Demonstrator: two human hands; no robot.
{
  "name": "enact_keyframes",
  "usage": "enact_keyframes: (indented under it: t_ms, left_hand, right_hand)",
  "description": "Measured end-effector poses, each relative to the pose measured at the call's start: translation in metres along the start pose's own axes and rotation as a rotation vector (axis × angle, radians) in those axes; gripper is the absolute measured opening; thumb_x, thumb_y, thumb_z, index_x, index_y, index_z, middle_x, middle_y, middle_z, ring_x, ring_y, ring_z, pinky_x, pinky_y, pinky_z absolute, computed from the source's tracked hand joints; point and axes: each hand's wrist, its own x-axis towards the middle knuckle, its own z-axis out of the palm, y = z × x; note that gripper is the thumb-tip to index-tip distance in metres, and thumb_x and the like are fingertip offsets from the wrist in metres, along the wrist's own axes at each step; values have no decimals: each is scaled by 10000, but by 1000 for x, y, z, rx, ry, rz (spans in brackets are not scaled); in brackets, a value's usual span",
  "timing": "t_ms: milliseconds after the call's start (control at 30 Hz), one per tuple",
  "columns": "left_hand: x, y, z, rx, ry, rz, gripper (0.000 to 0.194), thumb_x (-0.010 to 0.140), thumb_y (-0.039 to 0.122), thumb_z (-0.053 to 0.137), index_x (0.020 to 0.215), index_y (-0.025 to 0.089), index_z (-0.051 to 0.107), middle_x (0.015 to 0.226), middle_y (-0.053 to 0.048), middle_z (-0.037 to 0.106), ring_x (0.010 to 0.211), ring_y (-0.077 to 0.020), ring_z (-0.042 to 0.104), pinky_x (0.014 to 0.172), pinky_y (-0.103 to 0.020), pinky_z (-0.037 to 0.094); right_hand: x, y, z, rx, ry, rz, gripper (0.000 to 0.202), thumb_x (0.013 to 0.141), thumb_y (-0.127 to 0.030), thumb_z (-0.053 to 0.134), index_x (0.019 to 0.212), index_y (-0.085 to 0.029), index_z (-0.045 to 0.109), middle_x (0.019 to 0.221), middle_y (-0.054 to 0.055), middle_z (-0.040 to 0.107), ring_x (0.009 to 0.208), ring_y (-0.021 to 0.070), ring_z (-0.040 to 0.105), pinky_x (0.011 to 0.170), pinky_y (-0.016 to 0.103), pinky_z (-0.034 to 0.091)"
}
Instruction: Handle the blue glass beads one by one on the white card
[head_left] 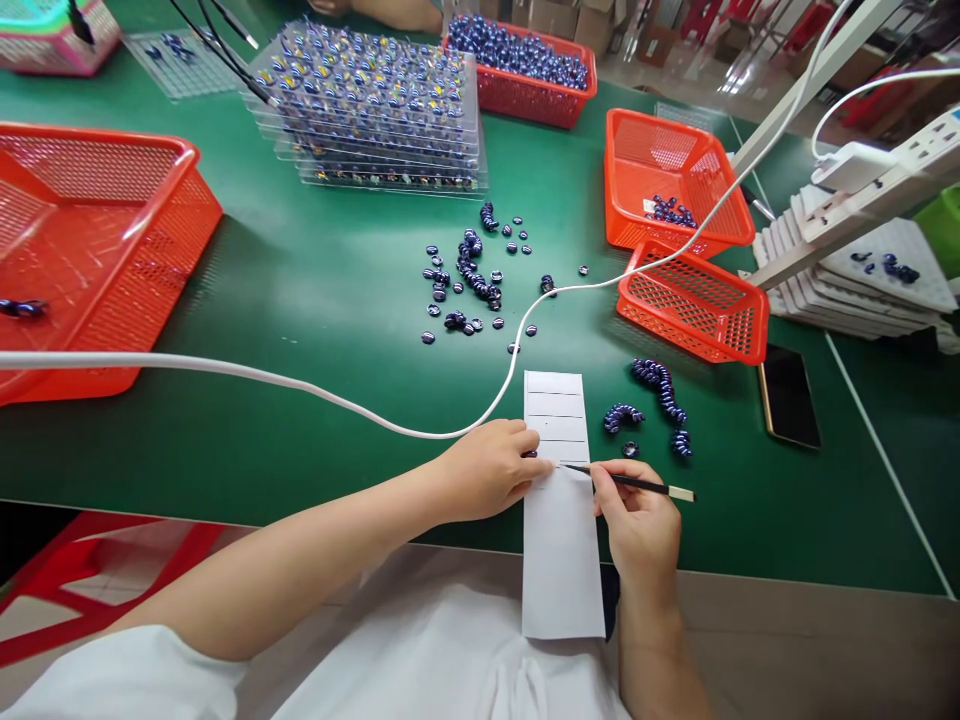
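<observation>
My right hand (637, 515) pinches a slim black pen-like stick (637, 484) with a pale end. Its fine tip is at the paper strip (562, 560), close to my left index fingertip. This white strip has several dark lines across its upper part, and its lower end hangs past the table edge. My left hand (491, 465) rests at the strip's left edge, fingers curled and index finger stretched onto the paper. A small dark shiny piece (529, 454) shows between its fingers. Right of the strip lie stacked dark glossy pieces (660, 388) and a short curved stack (622, 417).
Loose glossy pieces (474, 275) lie mid-table. A white cable (375, 415) crosses before my hands. Clear stacked trays (390, 130), a filled red basket (525, 100), orange baskets (679, 240) (697, 310) and a large one (172, 260) stand around. A phone (789, 395) lies right.
</observation>
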Motion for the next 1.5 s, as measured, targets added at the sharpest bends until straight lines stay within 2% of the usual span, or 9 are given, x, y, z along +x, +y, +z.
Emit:
enact_keyframes:
  t_ms: [267, 367, 500, 667, 800, 933, 1067, 1367, 1500]
  left_hand:
    - [-1, -2, 2, -36, -1, -10, 246, 891, 162, 560, 1076, 221, 712, 831, -70, 609, 744, -202, 552, 670, -315, 461]
    - [-3, -2, 5, -105, 38, -52, 308, 889, 113, 517, 1147, 177, 673, 871, -83, 646, 802, -218, 594, 712, -332, 496]
    - [-5, 2, 4, -314, 151, -294, 305, 925, 155, 532, 1221, 119, 598, 983, -102, 700, 856, -204, 645, 776, -330, 533]
    - [8, 14, -9, -645, 118, -526, 117, 863, 195, 668, 975, 180, 701, 841, -12, 728, 730, -142, 655, 683, -242, 509]
    - [27, 26, -8, -789, 173, -501, 119, 858, 195, 665, 951, 178, 737, 850, -18, 742, 739, -132, 651, 695, -231, 498]
    - [39, 33, 10, -879, 228, -499, 149, 854, 238, 648, 938, 157, 741, 807, -36, 723, 700, -127, 628, 665, -230, 492]
    - [39, 34, 22, -996, 225, -564, 155, 824, 256, 658, 898, 133, 717, 797, -55, 700, 683, -129, 629, 635, -226, 505]
    - [37, 30, 22, -1080, 245, -486, 133, 825, 230, 675, 907, 136, 724, 881, -77, 732, 801, -154, 692, 725, -239, 566]
    - [34, 30, 31, -960, 262, -477, 148, 825, 157, 633, 943, 148, 721, 886, -61, 744, 771, -143, 702, 708, -234, 569]
  right_hand:
    - [-1, 5, -2, 200, 51, 1, 233, 814, -382, 763, 876, -174, 680, 599, -21, 637, 459, 91, 541, 432, 202, 427]
    - [0, 7, -2, 299, 70, -33, 204, 808, -349, 773, 862, -176, 681, 622, -15, 656, 458, 86, 543, 443, 208, 432]
    - [-2, 12, -7, 415, 95, -81, 161, 805, -298, 778, 844, -173, 684, 730, 20, 721, 445, 75, 547, 452, 224, 446]
    - [-4, 17, -15, 500, 177, -142, 136, 806, -256, 774, 834, -169, 673, 829, 51, 755, 434, 73, 554, 435, 233, 438]
    - [-3, 18, -16, 560, 248, -175, 124, 811, -230, 763, 838, -173, 655, 833, 40, 755, 432, 72, 561, 435, 231, 442]
    - [-3, 19, -14, 587, 297, -184, 116, 818, -214, 751, 838, -176, 644, 841, 31, 747, 438, 68, 568, 436, 224, 448]
    - [-5, 20, -13, 583, 299, -197, 106, 821, -211, 745, 844, -178, 647, 856, 37, 750, 433, 70, 570, 434, 230, 453]
    - [-7, 18, -11, 570, 301, -194, 98, 817, -194, 745, 844, -181, 652, 861, 39, 753, 436, 77, 575, 435, 242, 463]
    - [-6, 18, -11, 561, 293, -199, 108, 815, -202, 747, 847, -182, 646, 855, 40, 753, 432, 78, 570, 430, 243, 459]
